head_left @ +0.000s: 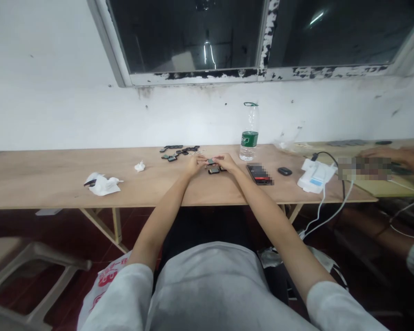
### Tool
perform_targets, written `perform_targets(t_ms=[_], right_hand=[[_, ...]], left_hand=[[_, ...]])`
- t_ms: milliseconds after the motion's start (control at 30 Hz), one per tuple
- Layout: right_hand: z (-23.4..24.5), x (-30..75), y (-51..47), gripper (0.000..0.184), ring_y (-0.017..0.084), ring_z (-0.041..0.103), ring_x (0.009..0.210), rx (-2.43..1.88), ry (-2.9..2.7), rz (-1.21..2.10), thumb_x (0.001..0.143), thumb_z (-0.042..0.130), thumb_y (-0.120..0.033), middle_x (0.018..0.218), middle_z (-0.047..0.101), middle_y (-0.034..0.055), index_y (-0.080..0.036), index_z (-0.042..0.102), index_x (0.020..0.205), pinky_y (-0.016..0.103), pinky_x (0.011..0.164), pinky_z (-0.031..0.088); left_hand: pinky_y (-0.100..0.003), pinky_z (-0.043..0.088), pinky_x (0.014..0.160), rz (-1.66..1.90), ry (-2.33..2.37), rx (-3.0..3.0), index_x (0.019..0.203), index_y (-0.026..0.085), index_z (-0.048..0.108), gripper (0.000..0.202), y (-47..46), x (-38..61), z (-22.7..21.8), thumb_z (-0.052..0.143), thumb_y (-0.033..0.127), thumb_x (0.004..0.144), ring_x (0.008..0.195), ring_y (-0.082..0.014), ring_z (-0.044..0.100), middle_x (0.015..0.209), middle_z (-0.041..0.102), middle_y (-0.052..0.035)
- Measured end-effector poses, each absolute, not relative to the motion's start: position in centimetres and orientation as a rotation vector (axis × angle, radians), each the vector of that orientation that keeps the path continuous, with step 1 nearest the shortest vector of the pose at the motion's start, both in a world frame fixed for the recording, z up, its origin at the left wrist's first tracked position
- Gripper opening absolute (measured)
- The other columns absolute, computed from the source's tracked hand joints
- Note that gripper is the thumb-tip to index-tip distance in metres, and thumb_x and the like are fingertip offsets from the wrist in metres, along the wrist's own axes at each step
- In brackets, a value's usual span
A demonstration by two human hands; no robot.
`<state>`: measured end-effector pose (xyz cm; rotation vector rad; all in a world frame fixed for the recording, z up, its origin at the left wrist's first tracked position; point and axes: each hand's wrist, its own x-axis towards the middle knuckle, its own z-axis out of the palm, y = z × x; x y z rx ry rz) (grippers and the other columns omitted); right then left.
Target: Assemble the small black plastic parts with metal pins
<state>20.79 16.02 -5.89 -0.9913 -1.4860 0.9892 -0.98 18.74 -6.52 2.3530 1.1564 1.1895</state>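
Note:
Both my arms reach out over the wooden table [55,177]. My left hand [196,163] and my right hand [227,162] meet over a small dark flat part [210,161], and the fingertips of both pinch it. Another small dark part [214,171] lies on the table just below my hands. A heap of similar dark parts [179,151] lies behind my left hand, near the wall.
A clear water bottle [249,133] with a green label stands right of my hands. A dark phone [259,174], a small black oval object [284,171] and a white device [315,177] with cables lie further right. Crumpled tissues [102,184] lie left. Another person's hand [405,158] works at far right.

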Motion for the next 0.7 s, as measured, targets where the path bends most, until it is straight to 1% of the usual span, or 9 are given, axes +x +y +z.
perform_targets(t_ms=[100, 167, 233, 367, 467, 533, 600, 667, 700], right_hand=[[-6.2, 20.9, 16.4, 0.01, 0.021, 0.077, 0.077, -0.983, -1.506, 0.972, 0.08, 0.09, -0.02, 0.085, 0.084, 0.0074, -0.014, 0.083, 0.085, 0.031, 0.075, 0.064], [-6.4, 21.0, 16.8, 0.01, 0.021, 0.078, 0.078, -0.988, -1.512, 0.963, 0.08, 0.089, -0.02, 0.087, 0.085, 0.0077, -0.014, 0.085, 0.087, 0.03, 0.074, 0.064], [-6.6, 21.1, 17.1, 0.01, 0.021, 0.078, 0.079, -0.988, -1.521, 0.964, 0.08, 0.088, -0.02, 0.089, 0.086, 0.0077, -0.014, 0.085, 0.088, 0.03, 0.074, 0.064], [-6.7, 21.1, 17.2, 0.016, 0.022, 0.078, 0.08, -0.97, -1.556, 0.985, 0.077, 0.091, -0.022, 0.09, 0.086, 0.0067, -0.015, 0.086, 0.09, 0.031, 0.076, 0.065], [-6.7, 20.8, 17.1, 0.018, 0.021, 0.078, 0.079, -0.974, -1.565, 0.971, 0.077, 0.092, -0.023, 0.09, 0.086, 0.0066, -0.015, 0.085, 0.091, 0.032, 0.078, 0.066], [-6.6, 20.7, 17.0, 0.016, 0.021, 0.077, 0.074, -1.013, -1.549, 0.926, 0.079, 0.092, -0.024, 0.087, 0.085, 0.0066, -0.015, 0.085, 0.09, 0.033, 0.076, 0.066], [-6.6, 20.6, 17.1, 0.014, 0.021, 0.077, 0.072, -1.066, -1.537, 0.878, 0.082, 0.089, -0.023, 0.085, 0.085, 0.0072, -0.014, 0.085, 0.092, 0.033, 0.074, 0.066], [-6.6, 20.7, 17.2, 0.011, 0.023, 0.079, 0.077, -1.128, -1.547, 0.814, 0.085, 0.083, -0.02, 0.09, 0.086, 0.0095, -0.014, 0.084, 0.095, 0.033, 0.076, 0.066], [-6.6, 20.8, 17.3, 0.011, 0.024, 0.08, 0.083, -1.169, -1.563, 0.756, 0.087, 0.08, -0.019, 0.094, 0.086, 0.011, -0.014, 0.084, 0.096, 0.033, 0.08, 0.065]], left_hand=[[-0.042, 0.063, 0.098, 1.185, 1.121, 2.234, 0.105, 0.015, 0.086, 0.021, 18.8, -0.9, -6.7, 0.087, 0.028, 0.089, 0.119, -0.0347, 0.076, 0.122, 0.083, -0.0158], [-0.045, 0.063, 0.1, 1.179, 1.121, 2.148, 0.106, 0.014, 0.086, 0.026, 19.0, -0.9, -6.9, 0.09, 0.03, 0.086, 0.113, -0.0352, 0.079, 0.118, 0.085, -0.0153], [-0.046, 0.064, 0.099, 1.172, 1.14, 2.086, 0.105, 0.015, 0.086, 0.029, 19.3, -0.9, -7.1, 0.093, 0.029, 0.082, 0.108, -0.0351, 0.08, 0.111, 0.086, -0.0139], [-0.043, 0.065, 0.096, 1.178, 1.163, 1.967, 0.099, 0.015, 0.082, 0.028, 19.7, -1.0, -7.5, 0.093, 0.021, 0.074, 0.098, -0.0299, 0.081, 0.104, 0.086, -0.0122], [-0.041, 0.064, 0.094, 1.161, 1.133, 1.93, 0.1, 0.014, 0.081, 0.027, 19.8, -0.7, -7.7, 0.09, 0.017, 0.075, 0.092, -0.0258, 0.079, 0.104, 0.085, -0.0126], [-0.04, 0.064, 0.094, 1.147, 1.121, 2.011, 0.105, 0.014, 0.081, 0.029, 19.7, -0.3, -7.6, 0.087, 0.017, 0.078, 0.097, -0.0264, 0.079, 0.109, 0.085, -0.0123], [-0.041, 0.063, 0.098, 1.138, 1.13, 2.167, 0.111, 0.017, 0.083, 0.033, 19.8, 0.3, -7.4, 0.086, 0.018, 0.079, 0.109, -0.0286, 0.077, 0.119, 0.083, -0.0115], [-0.041, 0.06, 0.103, 1.097, 1.159, 2.326, 0.114, 0.019, 0.084, 0.035, 20.0, 0.9, -7.2, 0.085, 0.017, 0.079, 0.119, -0.03, 0.074, 0.125, 0.082, -0.0107], [-0.041, 0.059, 0.105, 1.055, 1.173, 2.387, 0.114, 0.02, 0.085, 0.035, 20.2, 1.2, -7.0, 0.084, 0.017, 0.079, 0.12, -0.0303, 0.074, 0.126, 0.082, -0.0105]])
